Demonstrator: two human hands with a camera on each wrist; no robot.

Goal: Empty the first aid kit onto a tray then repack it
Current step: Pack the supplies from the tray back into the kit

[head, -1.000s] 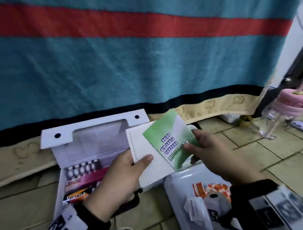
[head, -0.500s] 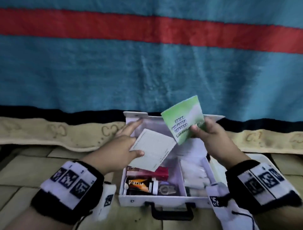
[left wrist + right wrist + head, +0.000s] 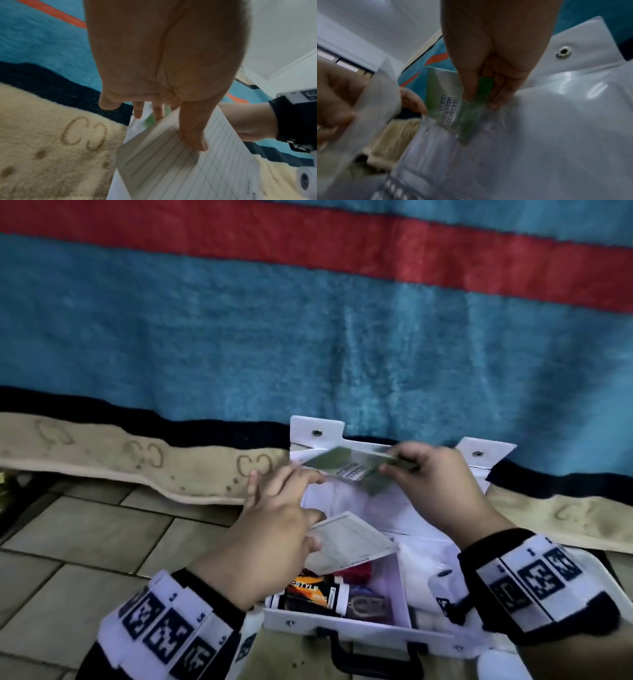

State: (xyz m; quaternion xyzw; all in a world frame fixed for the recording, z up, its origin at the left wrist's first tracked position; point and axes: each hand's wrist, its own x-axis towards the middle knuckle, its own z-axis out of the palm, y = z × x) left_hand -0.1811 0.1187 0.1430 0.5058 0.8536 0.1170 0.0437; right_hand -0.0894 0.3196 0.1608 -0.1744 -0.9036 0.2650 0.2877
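Observation:
The white first aid kit (image 3: 342, 625) stands open on the floor, its lid (image 3: 486, 453) leaning back on a blanket. My right hand (image 3: 435, 484) pinches a green booklet (image 3: 346, 465) and holds its lower corner in the mouth of the lid's clear pocket (image 3: 471, 148). In the right wrist view the booklet (image 3: 447, 97) sits between thumb and fingers. My left hand (image 3: 274, 529) grips a white lined card (image 3: 352, 542) under its thumb, above the kit. Its outstretched fingers touch the pocket's left edge. The left wrist view shows the card (image 3: 180, 169) under the thumb.
Inside the kit lie a red box (image 3: 359, 571), a black and orange box (image 3: 308, 594) and white rolls (image 3: 421, 570). A white tray (image 3: 613, 580) shows to the right, behind my right wrist. A blue and red blanket (image 3: 308, 337) hangs behind. The floor is tiled (image 3: 85, 542).
The right hand has lowered the green booklet from upright down to the lid's pocket. The left hand, still holding the card, has reached its fingers up to the pocket edge.

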